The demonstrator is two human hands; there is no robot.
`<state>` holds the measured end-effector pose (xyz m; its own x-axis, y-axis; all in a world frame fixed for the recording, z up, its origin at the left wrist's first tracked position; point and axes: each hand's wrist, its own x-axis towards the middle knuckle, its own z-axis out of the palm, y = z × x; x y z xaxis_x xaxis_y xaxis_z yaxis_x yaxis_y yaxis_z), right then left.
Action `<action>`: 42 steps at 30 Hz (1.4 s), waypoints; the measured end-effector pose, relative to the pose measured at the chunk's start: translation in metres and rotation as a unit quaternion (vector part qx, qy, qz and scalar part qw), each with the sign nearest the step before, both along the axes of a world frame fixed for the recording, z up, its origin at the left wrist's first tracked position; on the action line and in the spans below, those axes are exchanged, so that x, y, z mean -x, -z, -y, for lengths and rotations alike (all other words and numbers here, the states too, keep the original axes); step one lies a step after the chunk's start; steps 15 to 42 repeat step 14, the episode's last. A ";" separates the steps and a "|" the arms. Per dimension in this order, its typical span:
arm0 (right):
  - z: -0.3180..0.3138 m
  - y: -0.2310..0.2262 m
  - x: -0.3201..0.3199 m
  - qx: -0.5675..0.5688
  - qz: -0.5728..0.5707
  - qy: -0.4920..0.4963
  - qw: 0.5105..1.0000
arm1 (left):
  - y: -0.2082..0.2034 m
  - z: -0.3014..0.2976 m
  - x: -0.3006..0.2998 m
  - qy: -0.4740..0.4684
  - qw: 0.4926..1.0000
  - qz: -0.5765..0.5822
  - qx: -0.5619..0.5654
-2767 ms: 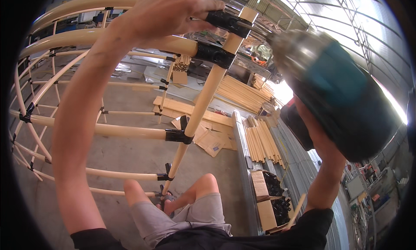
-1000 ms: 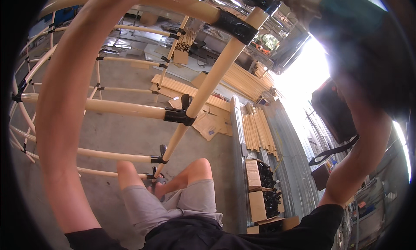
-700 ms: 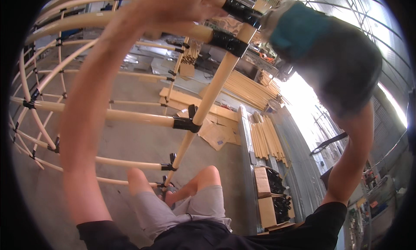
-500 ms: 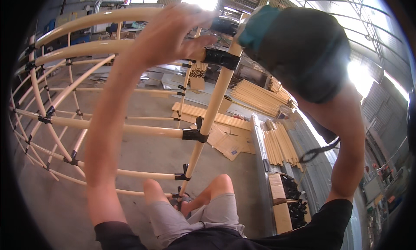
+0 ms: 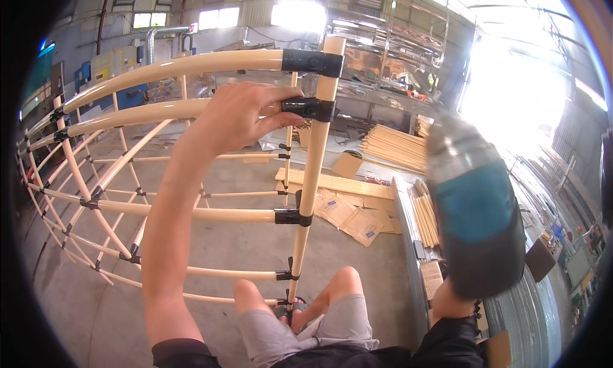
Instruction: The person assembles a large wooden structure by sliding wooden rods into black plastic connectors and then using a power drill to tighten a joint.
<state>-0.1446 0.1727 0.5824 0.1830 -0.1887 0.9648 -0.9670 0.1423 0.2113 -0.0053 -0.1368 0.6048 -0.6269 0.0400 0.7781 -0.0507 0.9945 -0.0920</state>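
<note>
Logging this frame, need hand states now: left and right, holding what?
Left hand: closed around the cream pipe, fingertips at the black joint clamp.
Right hand: hidden behind the teal and black power tool it carries; grip itself cannot be told.

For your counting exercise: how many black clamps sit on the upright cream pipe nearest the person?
5: top clamp, second clamp at the left hand, middle clamp, lower clamp, lowest clamp between the knees, partly hidden.

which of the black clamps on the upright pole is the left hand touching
The second black clamp from the top: the left hand has its fingertips on it. The top clamp and the lower ones stand untouched.
</note>
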 end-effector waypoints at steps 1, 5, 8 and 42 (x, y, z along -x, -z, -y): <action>0.014 0.016 0.012 0.004 0.062 -0.027 0.998 | -0.006 -0.001 -0.011 -0.019 0.995 0.044 -0.088; 0.060 0.084 0.071 -0.014 0.456 -0.258 0.851 | -0.011 -0.001 -0.015 0.016 0.981 0.067 -0.184; 0.081 0.107 0.085 -0.019 0.501 -0.398 0.769 | -0.016 -0.015 -0.014 -0.022 0.976 0.074 -0.203; 0.104 0.122 0.092 -0.120 0.513 -0.431 0.733 | -0.015 -0.006 -0.012 0.024 0.980 0.061 -0.190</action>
